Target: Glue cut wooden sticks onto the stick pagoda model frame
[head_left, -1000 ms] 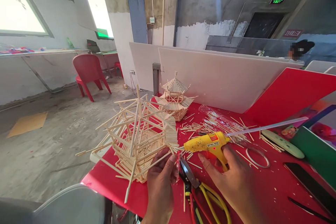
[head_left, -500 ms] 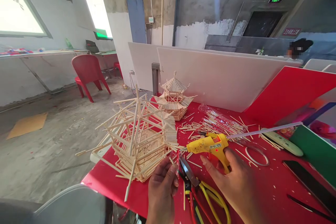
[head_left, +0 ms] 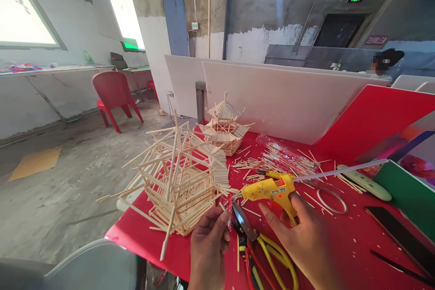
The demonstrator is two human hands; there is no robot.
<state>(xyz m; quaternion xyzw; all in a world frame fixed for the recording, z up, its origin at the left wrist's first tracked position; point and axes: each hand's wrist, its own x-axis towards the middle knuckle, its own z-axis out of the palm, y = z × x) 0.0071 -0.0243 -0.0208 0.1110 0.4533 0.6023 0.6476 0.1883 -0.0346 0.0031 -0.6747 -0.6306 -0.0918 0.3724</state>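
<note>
My right hand (head_left: 302, 240) is closed round the handle of a yellow hot glue gun (head_left: 270, 189) with a clear glue stick trailing from its back. The nozzle points left at a short wooden stick (head_left: 222, 207) pinched in the fingers of my left hand (head_left: 208, 247). Just left of that hand stands a large, partly built stick pagoda frame (head_left: 176, 179) on the red table (head_left: 340, 240). A smaller stick pagoda (head_left: 224, 124) stands behind it.
Pliers with yellow and red handles (head_left: 258, 247) lie between my hands. Loose sticks and a clear packet of sticks (head_left: 282, 154) lie behind the gun. White boards (head_left: 282, 99) and a red board (head_left: 370, 120) stand at the back. A red chair (head_left: 113, 93) stands on the floor at left.
The glue gun's nozzle has moved left and slightly down, closer to the stick in my left hand. My left hand has hardly shifted.
</note>
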